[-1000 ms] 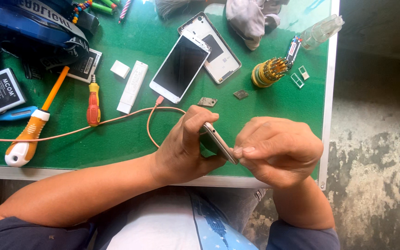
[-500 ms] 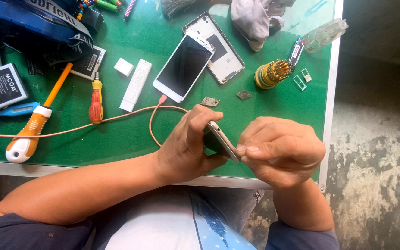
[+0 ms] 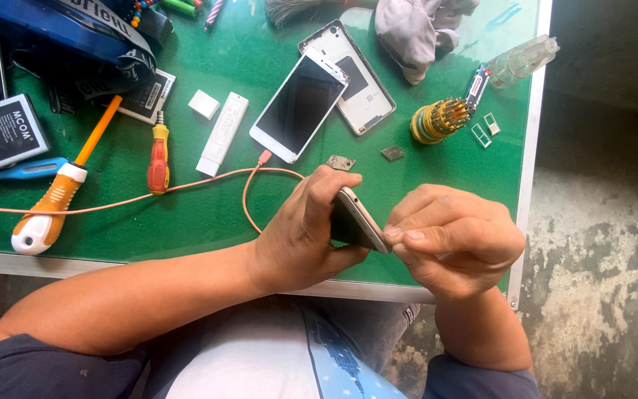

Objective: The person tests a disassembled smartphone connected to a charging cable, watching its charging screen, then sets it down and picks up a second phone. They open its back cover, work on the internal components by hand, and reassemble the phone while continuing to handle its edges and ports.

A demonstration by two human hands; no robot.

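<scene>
A slim gold-edged phone [image 3: 359, 222] is gripped on edge above the near rim of the green table [image 3: 260, 214], and it is held firmly by the left hand [image 3: 300, 236], whose fingers are wrapped over its top and whose thumb is tucked beneath. The right hand [image 3: 452, 240] is brought in against the phone's lower corner, thumb and forefinger pressed together in a pinch right at the edge; whether something tiny is caught between them cannot be told. The phone is judged light but rigid, with smooth, slippery sides and a glass face that would crack if dropped, so it is best clasped by its long metal edges rather than by the flat faces. Behind the hands, a second phone with a dark screen [image 3: 300, 103] is laid over a white back cover [image 3: 356, 77], a thin orange cable [image 3: 186, 185] is looped across the mat, and a red-handled screwdriver [image 3: 158, 155] is set beside a white oblong block [image 3: 221, 133]. A round yellow bit holder [image 3: 437, 120] is stood near the far corner.
</scene>
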